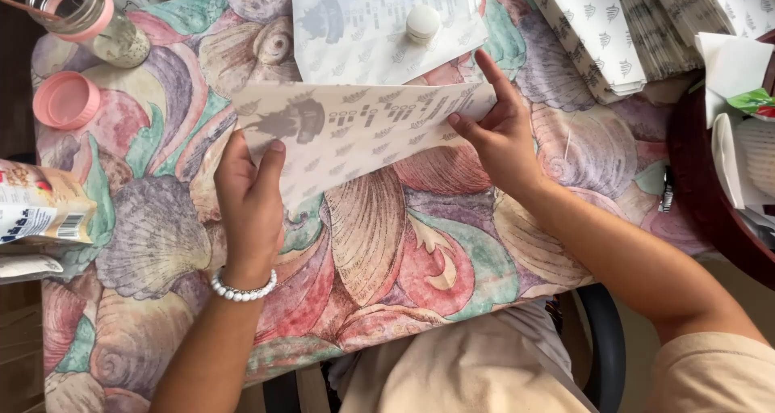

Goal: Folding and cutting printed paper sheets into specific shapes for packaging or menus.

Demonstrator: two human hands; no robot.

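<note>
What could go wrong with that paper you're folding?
The paper is held only at its ends by the left hand and right hand, so the fold might come out crooked. The open jar stands near the table's corner; a bump could possibly tip it and spill.

A home craft table: shell-patterned tablecloth (379, 243) (pastel), glass jar (97, 21), and stacks of printed paper sheets (597, 33).
</note>
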